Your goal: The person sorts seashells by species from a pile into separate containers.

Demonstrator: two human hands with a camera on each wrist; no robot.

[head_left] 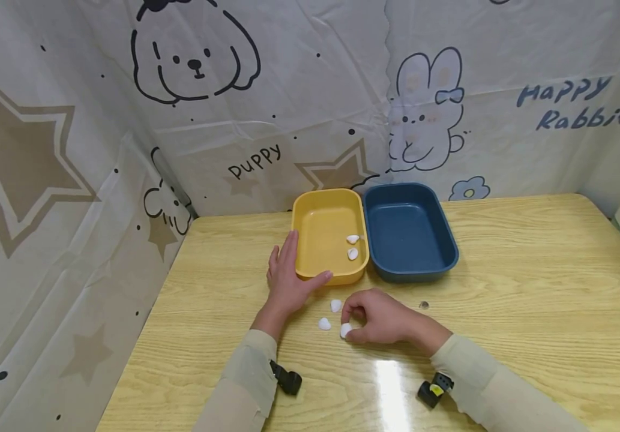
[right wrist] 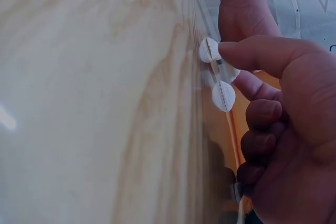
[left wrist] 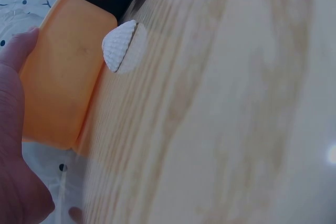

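Between the thumb and index finger of my right hand point(head_left: 377, 317) is a white ribbed seashell point(head_left: 345, 331), pinched low over the table in front of the bins. Two more white shells lie just left of it, one shell point(head_left: 335, 306) farther back and another shell point(head_left: 324, 324) nearer me. My left hand point(head_left: 287, 282) rests against the front-left corner of the yellow bin point(head_left: 330, 280), fingers straight along its side and thumb at the front rim. Inside that bin, near its right wall, sit a shell point(head_left: 353, 239) and a second shell point(head_left: 352, 254).
A dark blue bin point(head_left: 411, 277) stands right beside the yellow one. One small, dark, roundish object point(head_left: 424, 305) lies on the wooden table point(head_left: 547, 300) behind my right wrist. Printed cloth point(head_left: 299, 108) hangs behind the table and along its left side.
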